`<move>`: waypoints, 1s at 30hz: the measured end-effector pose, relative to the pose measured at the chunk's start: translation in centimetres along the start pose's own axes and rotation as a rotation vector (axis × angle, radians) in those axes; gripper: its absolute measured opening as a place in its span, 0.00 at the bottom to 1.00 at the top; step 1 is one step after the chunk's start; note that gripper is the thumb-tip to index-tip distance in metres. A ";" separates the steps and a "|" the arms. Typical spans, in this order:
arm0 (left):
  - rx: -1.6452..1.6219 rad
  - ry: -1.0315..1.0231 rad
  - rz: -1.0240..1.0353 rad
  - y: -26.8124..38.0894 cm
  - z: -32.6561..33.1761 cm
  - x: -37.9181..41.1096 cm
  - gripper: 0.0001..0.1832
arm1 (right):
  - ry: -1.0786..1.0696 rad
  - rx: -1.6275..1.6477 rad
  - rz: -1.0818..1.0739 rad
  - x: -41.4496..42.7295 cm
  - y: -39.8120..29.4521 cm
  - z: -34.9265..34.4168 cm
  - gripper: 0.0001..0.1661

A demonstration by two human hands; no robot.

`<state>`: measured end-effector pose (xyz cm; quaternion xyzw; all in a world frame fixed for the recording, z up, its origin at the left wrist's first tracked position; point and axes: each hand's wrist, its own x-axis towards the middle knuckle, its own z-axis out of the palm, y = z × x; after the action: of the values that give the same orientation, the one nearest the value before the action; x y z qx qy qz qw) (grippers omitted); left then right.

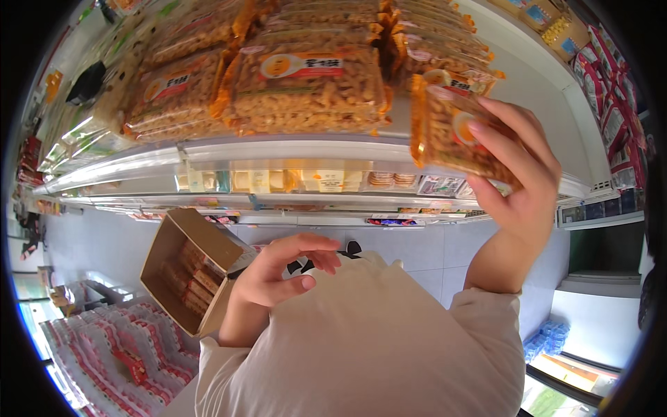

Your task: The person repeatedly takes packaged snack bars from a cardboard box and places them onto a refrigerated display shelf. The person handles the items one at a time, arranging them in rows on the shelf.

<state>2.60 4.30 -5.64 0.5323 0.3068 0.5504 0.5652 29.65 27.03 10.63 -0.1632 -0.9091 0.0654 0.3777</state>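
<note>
A clear-and-orange packet of a golden-brown snack [451, 133] is gripped by its right end in my right hand [521, 156]. I hold it at the shelf's front edge, before the right-hand row of like packets [440, 49]. Rows of the same packets [312, 86] stand on the shelf to the left of it. In front of my body my left hand [284, 268] hangs with its fingers apart and nothing in it. Beyond my left forearm is an open cardboard box [190, 271] with several packets [200, 286] inside; what supports it is hidden.
The white shelf edge [302, 151] runs across in front of me, with lower shelves of packed food [323, 181] beneath. Red-and-white bags [607, 104] stand at the right. Shrink-wrapped bottles [125, 354] are stacked at lower left, and blue-wrapped bottles [547, 339] at lower right.
</note>
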 end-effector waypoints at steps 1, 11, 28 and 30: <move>0.021 0.022 -0.011 -0.1 0.5 0.2 0.29 | -0.069 0.008 -0.044 0.5 1.4 0.2 0.31; 0.109 0.098 -0.079 -1.4 2.8 1.6 0.30 | -0.118 -0.031 -0.112 1.8 4.4 2.7 0.30; 0.102 0.129 -0.093 -2.2 3.1 -0.7 0.25 | -0.142 -0.387 -0.099 -1.2 3.1 4.2 0.35; 0.107 0.131 -0.100 -2.2 3.0 -1.2 0.26 | -0.198 -0.418 -0.037 -1.4 2.1 3.9 0.39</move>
<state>5.78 2.76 -7.29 0.5086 0.3983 0.5380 0.5415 28.31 28.58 6.44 -0.2142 -0.9383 -0.1156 0.2457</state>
